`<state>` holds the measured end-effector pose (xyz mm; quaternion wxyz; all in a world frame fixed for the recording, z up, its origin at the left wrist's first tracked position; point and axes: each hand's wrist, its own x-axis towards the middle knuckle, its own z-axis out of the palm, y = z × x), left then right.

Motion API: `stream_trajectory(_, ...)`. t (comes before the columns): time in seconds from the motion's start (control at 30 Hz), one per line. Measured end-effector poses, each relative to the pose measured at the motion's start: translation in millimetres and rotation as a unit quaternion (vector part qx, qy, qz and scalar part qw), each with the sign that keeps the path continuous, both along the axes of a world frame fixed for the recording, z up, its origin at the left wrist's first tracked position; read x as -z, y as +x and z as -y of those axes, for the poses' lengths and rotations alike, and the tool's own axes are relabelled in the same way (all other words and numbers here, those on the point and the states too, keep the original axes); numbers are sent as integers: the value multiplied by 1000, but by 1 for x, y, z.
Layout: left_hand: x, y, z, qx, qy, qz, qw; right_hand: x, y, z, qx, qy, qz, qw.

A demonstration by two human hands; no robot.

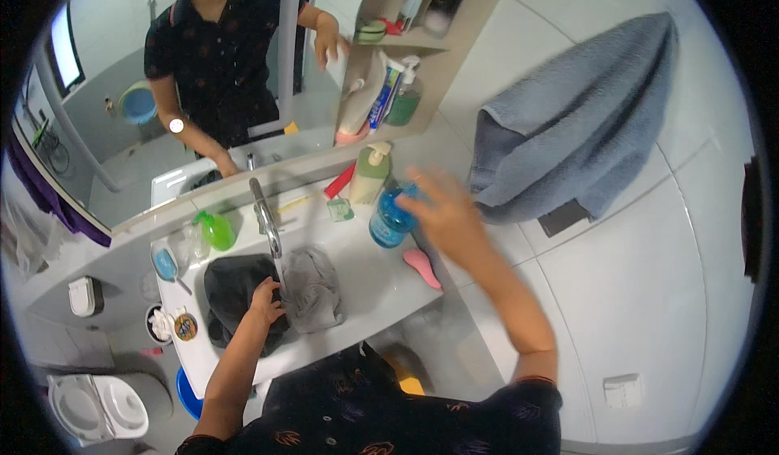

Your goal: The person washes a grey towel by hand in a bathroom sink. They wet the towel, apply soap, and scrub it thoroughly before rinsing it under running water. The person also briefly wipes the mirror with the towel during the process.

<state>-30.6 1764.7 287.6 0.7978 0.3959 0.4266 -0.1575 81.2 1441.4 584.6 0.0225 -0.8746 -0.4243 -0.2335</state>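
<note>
Sink (375,286) bears dark cloth (230,280) under left hand (265,301), bottle (388,229) by right hand (442,215), grips unclear.

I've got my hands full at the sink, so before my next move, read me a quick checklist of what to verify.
1. Left hand at the dark cloth: ok, it is on the cloth's right side.
2. Grey cloth within the sink: ok, lying beside the dark one.
3. Tap spout above the cloths: ok; whether water is running, cannot tell.
4. Right hand gripping the blue bottle: cannot tell, the hand is blurred at the bottle's top.
5. Pink brush well away from the edge: not ok, it lies right at the sink's right edge.
</note>
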Motion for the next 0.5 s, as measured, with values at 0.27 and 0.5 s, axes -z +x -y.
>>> stream_trajectory(0.27, -32, -14, -4, -10, -20, 39, 999, -174, -68, 47, 224, -83, 274, 932)
stream_trajectory(0.5, -68, -31, -10, 37, 18, 116, 992, -222, -38, 84, 257, 57, 192, 945)
